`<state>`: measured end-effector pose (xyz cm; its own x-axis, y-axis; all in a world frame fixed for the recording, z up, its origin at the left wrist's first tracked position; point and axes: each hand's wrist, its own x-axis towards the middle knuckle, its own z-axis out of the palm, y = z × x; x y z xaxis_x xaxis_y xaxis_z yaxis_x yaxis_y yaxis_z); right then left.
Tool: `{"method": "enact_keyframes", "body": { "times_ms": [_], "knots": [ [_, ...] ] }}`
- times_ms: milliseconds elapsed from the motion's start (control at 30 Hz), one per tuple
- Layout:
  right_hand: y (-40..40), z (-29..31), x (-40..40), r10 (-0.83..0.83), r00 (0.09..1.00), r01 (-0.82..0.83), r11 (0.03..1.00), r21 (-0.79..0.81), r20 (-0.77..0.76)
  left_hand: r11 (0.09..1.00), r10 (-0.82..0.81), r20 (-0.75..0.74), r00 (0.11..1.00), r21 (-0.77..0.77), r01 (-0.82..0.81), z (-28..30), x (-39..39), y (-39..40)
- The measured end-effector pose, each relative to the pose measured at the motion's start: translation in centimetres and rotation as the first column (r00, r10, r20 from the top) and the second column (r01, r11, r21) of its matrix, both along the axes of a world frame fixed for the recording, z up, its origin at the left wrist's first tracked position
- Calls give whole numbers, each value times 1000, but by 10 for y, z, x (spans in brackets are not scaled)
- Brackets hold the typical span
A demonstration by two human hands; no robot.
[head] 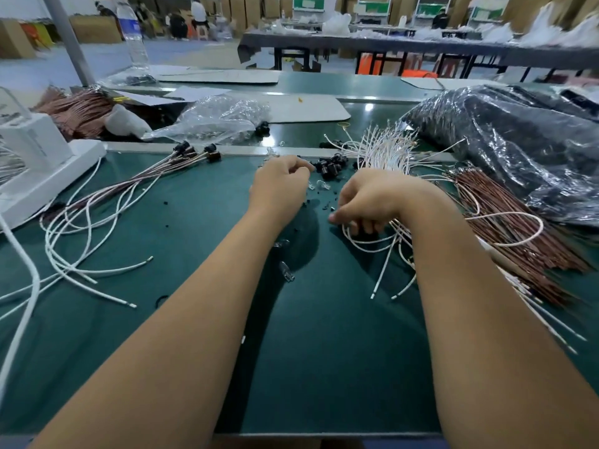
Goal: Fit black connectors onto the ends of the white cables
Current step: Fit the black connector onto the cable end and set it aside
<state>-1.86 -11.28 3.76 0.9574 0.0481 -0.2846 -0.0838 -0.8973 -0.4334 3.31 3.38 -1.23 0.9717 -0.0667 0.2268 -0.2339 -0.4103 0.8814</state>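
A water bottle (133, 37) stands at eleven o'clock on the green counter (324, 351); a crumpled clear bag (217, 116) lies at twelve, a black plastic bag (518, 140) at two.

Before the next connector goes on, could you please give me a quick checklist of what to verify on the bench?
1. Black connectors within reach of left hand: ok.
2. Left hand actually holds a connector: cannot tell, fingertips hidden.
3. Right hand grips white cables: ok, fingers curled round them.
4. Single cable end separated out: cannot tell.
5. Finished cables kept apart on the left: ok.
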Motion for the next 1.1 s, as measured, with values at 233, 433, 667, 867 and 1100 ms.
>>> {"method": "enact_keyframes", "body": {
  "times_ms": [233, 433, 667, 867, 1100],
  "knots": [
    [-2, -22, 12, -273, 773, 307, 951, 40, 573, 994, 20, -20, 1000, -106, -22, 1, 2, 2],
    [-17, -32, 17, -406, 658, 500, 865, 35, 635, 994, 14, -27, 1000, -108, -16, -1, 3, 1],
    [-21, -35, 17, -372, 676, 506, 862, -33, 636, 994, -57, -49, 997, -92, 53, -1, 1, 5],
    [-17, -37, 15, -227, 621, 477, 869, -132, 750, 993, -113, -22, 993, -44, 112, 0, -2, 2],
    [-2, -32, 14, -107, 533, 316, 946, -80, 839, 991, -101, 111, 989, -71, 109, 1, -4, 4]
  ]
}}
